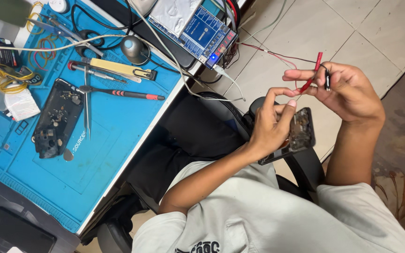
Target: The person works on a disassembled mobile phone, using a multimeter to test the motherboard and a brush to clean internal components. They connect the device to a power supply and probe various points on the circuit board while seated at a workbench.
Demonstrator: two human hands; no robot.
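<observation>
My left hand (272, 122) grips an opened phone (301, 133) with its insides showing, thumb and forefinger raised above its top edge. My right hand (350, 91) is just right of it and pinches a red test clip (312, 75) and a small black clip (327, 80) between the fingers. Thin red and black wires (268, 52) run from the clips back to a blue test board (202, 30) on the desk edge. Both hands are off the desk, over my lap and a black chair (301, 168).
A blue work mat (113, 136) covers the desk at left. On it lie a dark phone frame (55, 119), tweezers (86, 105), a red-tipped screwdriver (123, 93), a yellow tool (118, 69) and cables. A black phone (19, 229) lies bottom left. Tiled floor is at right.
</observation>
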